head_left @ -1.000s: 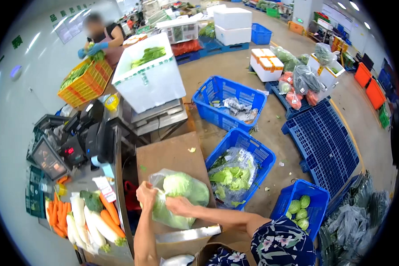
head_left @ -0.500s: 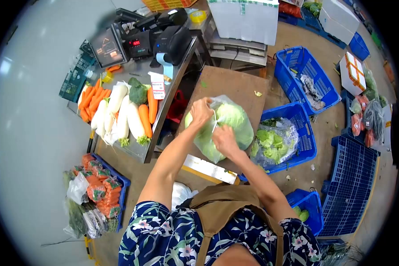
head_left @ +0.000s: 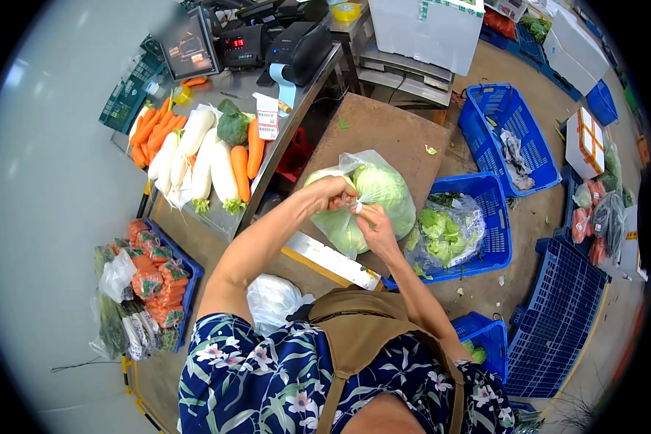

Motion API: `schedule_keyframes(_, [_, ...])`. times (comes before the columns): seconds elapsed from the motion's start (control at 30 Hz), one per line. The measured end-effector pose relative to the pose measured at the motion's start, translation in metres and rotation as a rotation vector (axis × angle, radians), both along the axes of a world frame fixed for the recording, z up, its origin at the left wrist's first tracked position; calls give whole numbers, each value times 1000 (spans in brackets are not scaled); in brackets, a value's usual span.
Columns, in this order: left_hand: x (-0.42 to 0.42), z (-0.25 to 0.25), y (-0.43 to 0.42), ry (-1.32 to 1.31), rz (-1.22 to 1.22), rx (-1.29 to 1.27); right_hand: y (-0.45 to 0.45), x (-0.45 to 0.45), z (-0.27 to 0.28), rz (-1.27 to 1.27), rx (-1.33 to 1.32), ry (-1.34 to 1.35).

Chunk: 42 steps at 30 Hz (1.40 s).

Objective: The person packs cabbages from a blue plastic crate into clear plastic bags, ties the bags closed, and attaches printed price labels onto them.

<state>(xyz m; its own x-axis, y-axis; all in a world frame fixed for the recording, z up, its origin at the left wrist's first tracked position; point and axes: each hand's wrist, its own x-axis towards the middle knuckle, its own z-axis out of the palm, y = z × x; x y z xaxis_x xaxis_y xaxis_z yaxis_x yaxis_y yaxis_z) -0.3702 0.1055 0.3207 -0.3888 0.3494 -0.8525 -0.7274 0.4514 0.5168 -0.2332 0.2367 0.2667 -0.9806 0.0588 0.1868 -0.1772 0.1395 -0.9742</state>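
A clear plastic bag (head_left: 333, 230) holding pale green cabbages (head_left: 380, 189) rests on a brown board (head_left: 358, 124). My left hand (head_left: 331, 192) is closed on the bag's gathered neck, coming from the left. Close beside it, my right hand (head_left: 375, 223) pinches the white twisted end of the same neck from below. The fingertips nearly meet at the knot-like twist, and fine detail between them is hidden.
White radishes (head_left: 211, 173), carrots (head_left: 236, 173) and broccoli (head_left: 233, 124) lie on the metal table left, beside a label printer (head_left: 296, 54). Blue crates stand right, one holding bagged lettuce leaves (head_left: 441, 231). Bagged carrots (head_left: 168, 289) sit lower left.
My hands have drawn closer together at the bag's neck; the right hand has moved up to the twist. The whole view has shifted slightly, and the scale's red digits differ.
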Motion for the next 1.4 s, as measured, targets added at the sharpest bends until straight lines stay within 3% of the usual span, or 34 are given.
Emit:
schedule_keyframes(0.07, [8, -2, -8, -46, 142, 134, 0, 1, -10, -9, -181, -106])
schedule_keyframes(0.17, [24, -6, -13, -91, 395, 313, 1, -10, -9, 16, -706, -291])
schedule_keyframes(0.37, [45, -13, -15, -115, 470, 444, 6, -25, -23, -27, -622, -393])
schedule_keyframes(0.43, [52, -17, -20, -110, 473, 530, 3, -27, -18, -83, -312, -253])
schedule_keyframes(0.57, [60, -14, -17, -51, 493, 398, -4, -24, -5, -197, 139, -39])
schedule_keyframes(0.77, [55, -4, -16, 38, 342, 246, -16, -24, 0, -332, 92, -58])
schedule_keyframes(0.87, [55, -3, -10, 207, 253, 117, -11, -27, -7, -287, -30, -221])
schedule_keyframes(0.97, [55, 0, -4, 770, -102, -136, -10, -28, -13, -299, -51, -307])
schedule_keyframes(1.07, [56, -15, -2, 1182, -179, -175, -7, -26, -17, -147, -622, -469])
schedule_keyframes(1.17, [56, -20, 0, 1252, -115, -108, -2, -12, 14, 11, -904, -605])
schedule_keyframes(1.3, [54, -24, -3, 1414, -192, -29, -6, -5, 14, 73, -914, -529])
schedule_keyframes(1.4, [50, -23, -7, 1465, -315, -58, -2, -10, 2, 18, -660, -591])
